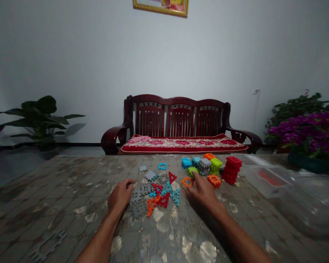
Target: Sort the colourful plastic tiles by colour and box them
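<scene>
My left hand [120, 196] rests on the table beside several grey square lattice pieces [139, 209], its visible fingers loosely extended and nothing seen in them. My right hand [204, 190] reaches in with finger and thumb apart, close to an orange ring piece [186, 182] and a small green stack [192, 171]; whether it touches either is unclear. Between the hands lie loose interlocking pieces: red triangles [163, 200], a light-blue triangle [176, 196], an orange piece [151, 206] and grey gear-edged pieces [150, 175]. A blue frame piece [162, 166] lies farther back.
Sorted stacks stand right of centre: blue [186, 163], grey [204, 166], green [216, 166], orange [214, 180] and tall red [231, 170]. Clear plastic boxes [265, 180] and purple flowers [308, 131] are at right. A grey frame piece [48, 245] lies front left. Behind is a wooden bench [181, 122].
</scene>
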`<state>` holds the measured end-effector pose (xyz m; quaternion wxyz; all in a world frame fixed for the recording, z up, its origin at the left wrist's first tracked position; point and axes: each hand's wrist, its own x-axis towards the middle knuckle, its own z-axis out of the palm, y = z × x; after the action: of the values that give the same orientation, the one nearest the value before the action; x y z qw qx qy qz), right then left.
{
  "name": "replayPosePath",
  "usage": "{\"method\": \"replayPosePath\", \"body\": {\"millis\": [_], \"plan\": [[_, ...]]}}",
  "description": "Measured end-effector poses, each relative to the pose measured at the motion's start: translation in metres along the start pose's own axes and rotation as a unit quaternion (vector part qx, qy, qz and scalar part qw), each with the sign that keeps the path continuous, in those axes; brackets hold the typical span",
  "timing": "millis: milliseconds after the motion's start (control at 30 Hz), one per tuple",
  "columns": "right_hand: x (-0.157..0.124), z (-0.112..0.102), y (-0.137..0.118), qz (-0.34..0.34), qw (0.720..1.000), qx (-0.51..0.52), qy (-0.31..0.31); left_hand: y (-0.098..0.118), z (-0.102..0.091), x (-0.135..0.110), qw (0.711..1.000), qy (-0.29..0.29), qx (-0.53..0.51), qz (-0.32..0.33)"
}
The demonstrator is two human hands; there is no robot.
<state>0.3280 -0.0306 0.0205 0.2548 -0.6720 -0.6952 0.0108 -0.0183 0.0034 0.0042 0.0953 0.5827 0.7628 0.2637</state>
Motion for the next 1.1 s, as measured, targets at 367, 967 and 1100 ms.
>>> {"method": "replayPosePath", "body": {"millis": [367,967,1100], "plan": [[0.114,-0.095,0.060,0.145,0.979,-0.124,0.069,-0.001,0.001,0.000,1.000,-0.008,0.007,0.004],[0.158,-0.078,0.092,0.190,0.947,-0.259,-0.024,0.002,-0.001,-0.003,1.000,-0.001,0.004,0.000],[0.155,-0.087,0.084,0.173,0.946,-0.272,-0.018,0.003,-0.002,-0.003,1.000,-0.001,0.002,-0.008]]}}
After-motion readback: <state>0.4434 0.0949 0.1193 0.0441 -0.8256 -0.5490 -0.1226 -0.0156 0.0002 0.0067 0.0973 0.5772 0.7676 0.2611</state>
